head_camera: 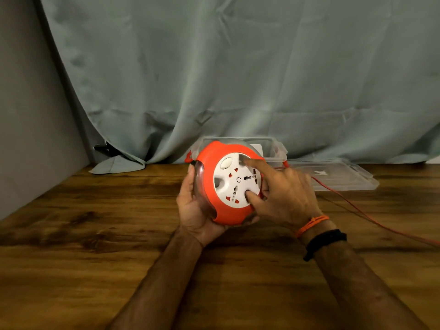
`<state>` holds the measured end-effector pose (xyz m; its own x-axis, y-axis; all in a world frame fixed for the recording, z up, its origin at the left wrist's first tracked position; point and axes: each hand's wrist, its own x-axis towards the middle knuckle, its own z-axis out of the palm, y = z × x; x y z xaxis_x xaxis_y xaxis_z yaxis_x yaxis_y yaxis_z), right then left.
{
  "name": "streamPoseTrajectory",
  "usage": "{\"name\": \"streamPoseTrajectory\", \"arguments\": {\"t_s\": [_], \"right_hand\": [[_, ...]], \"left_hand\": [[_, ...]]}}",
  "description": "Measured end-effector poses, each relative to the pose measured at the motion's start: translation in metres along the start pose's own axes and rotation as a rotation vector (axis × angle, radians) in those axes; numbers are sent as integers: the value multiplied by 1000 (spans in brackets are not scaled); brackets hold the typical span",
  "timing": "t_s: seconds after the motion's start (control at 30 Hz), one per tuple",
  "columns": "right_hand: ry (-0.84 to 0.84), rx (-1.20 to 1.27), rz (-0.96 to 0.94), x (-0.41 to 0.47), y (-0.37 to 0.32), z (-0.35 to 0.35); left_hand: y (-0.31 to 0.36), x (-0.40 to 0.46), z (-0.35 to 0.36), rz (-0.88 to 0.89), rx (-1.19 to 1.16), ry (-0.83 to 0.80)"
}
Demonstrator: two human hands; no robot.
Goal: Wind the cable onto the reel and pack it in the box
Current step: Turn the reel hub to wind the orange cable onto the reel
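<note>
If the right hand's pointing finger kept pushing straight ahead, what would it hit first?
The right hand already has its fingertips on the white socket face of the reel, so it would likely just press into that face, though depth is hard to judge.

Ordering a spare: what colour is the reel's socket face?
White, with red shutters in the sockets, on the orange reel; the head view shows it.

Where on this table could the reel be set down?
Bare wood lies left of the left hand, out to the wall, and in front between the forearms. It is crowded on the right: the cable trails across, and the lid and box sit behind the reel.
</note>
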<state>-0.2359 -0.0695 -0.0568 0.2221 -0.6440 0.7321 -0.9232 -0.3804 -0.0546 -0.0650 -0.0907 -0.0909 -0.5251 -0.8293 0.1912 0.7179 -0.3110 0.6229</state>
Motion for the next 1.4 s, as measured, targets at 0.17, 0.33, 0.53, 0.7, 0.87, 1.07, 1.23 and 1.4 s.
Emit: {"name": "streamPoseTrajectory", "arguments": {"t_s": [0.17,0.33,0.53,0.7,0.87,1.07,1.23,1.4], "right_hand": [[98,-42,235,-4,-19,11],[97,-30,260,-2,-27,14],[130,225,39,4,-3,3],[-24,147,-77,4,4,2],[-27,73,-67,3,5,4],[-6,15,-50,2,1,3],[71,-76,-31,-2,0,3],[97,-95,69,-3,-6,6]], "left_hand": [[-2,1,5,95,5,61],[0,2,4,81,16,60],[1,0,9,59,-13,90],[2,2,7,26,-6,83],[4,1,0,-94,-1,-3],[7,-1,1,-99,-1,6],[6,0,2,-98,16,-8],[6,1,3,-50,30,9]]}}
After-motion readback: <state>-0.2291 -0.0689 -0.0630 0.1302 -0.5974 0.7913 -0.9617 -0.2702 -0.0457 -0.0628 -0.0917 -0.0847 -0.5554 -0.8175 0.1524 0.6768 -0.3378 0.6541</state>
